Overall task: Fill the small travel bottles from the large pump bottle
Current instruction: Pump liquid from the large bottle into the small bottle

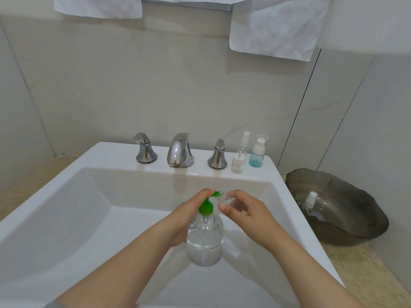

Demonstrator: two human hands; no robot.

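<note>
Over the white sink (55,218), a person is holding a large clear pump bottle (205,241) with a green pump top (206,206). The left hand (189,218) is wrapping around the bottle's neck and shoulder, its fingers (208,192) clenching on the bottle and reaching up onto the pump head. The bottle is hanging above the basin, tilted slightly, and is holding clear liquid in its lower part.

The right hand (246,215) is gripping a small clear travel bottle (229,200), with its fingers (224,207) closing around it. The small bottle's open mouth is sitting right at the green spout, touching it or just beside it; which one cannot be told.

On the sink's back ledge, a chrome faucet (180,151) is standing between two chrome handles (145,151). To the right of the right-hand handle, three more small items are standing close together: a white pump cap (238,163) in front, a clear spray bottle (244,141) behind it, and a bottle with blue liquid (258,152) at its bottom just beside them.

On the speckled tabletop (367,274) to the right of the sink, a dark glass bowl (355,196) is holding another small bottle with a white spray top (310,200). White towels (278,25) are hanging on the wall above.
</note>
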